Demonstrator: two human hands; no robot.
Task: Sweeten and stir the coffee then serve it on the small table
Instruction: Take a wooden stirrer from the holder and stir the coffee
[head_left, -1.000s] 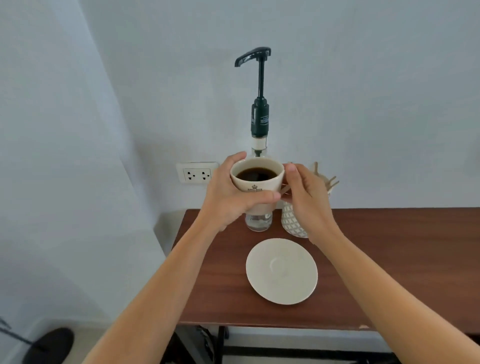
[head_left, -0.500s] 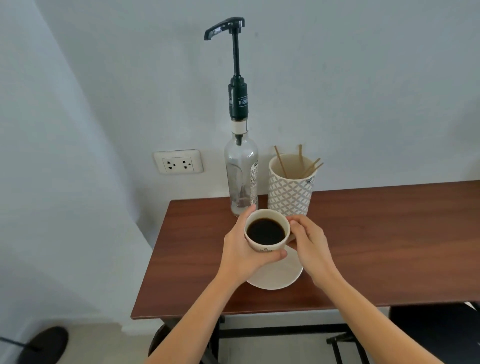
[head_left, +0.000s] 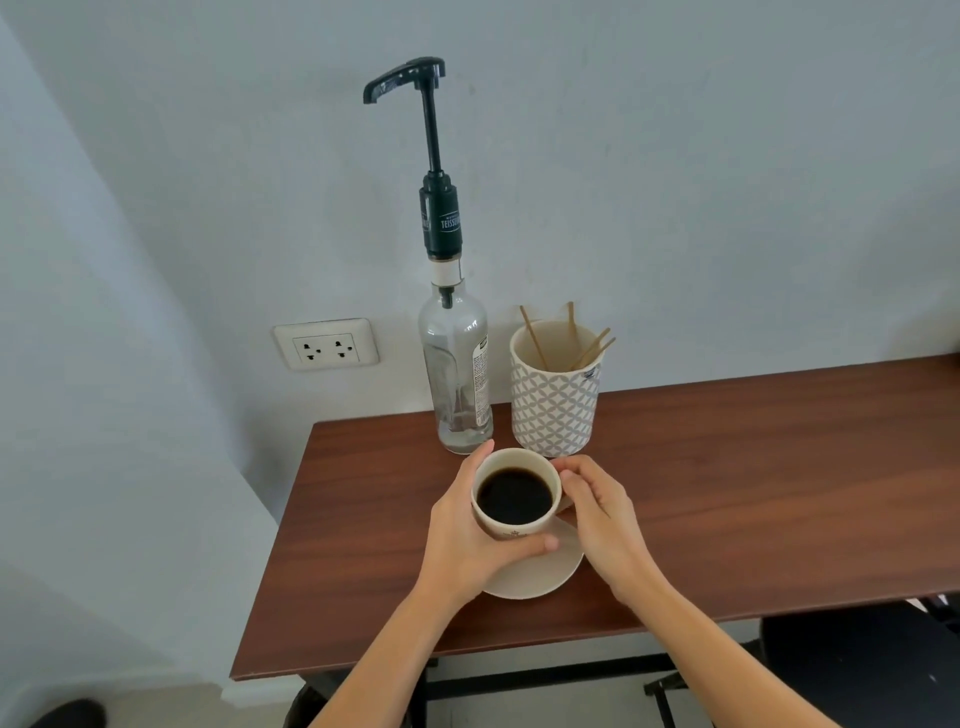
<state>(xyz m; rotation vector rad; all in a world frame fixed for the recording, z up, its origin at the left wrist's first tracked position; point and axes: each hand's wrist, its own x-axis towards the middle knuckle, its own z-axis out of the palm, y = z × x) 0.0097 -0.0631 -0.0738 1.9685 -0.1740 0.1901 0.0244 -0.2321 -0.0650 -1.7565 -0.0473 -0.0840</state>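
Observation:
A cream cup (head_left: 519, 529) full of black coffee sits over the cream saucer (head_left: 545, 574) on the brown table (head_left: 727, 493). My left hand (head_left: 462, 540) wraps the cup's left and front side. My right hand (head_left: 602, 514) holds the cup's right side, where the handle is hidden. Whether the cup touches the saucer I cannot tell. Behind the cup stands a clear syrup bottle (head_left: 460, 374) with a tall black pump (head_left: 436, 156). To its right is a patterned holder (head_left: 553, 405) with several wooden stir sticks (head_left: 571, 338).
A white wall socket (head_left: 324, 344) is left of the bottle. The table's left edge is near the bottle, its front edge close to me. A dark chair seat (head_left: 857, 670) shows under the table at right. A dark round object (head_left: 67, 714) lies on the floor at lower left.
The cup has come down from under the pump spout to the saucer, held by both hands throughout. In the last half second it has barely moved.

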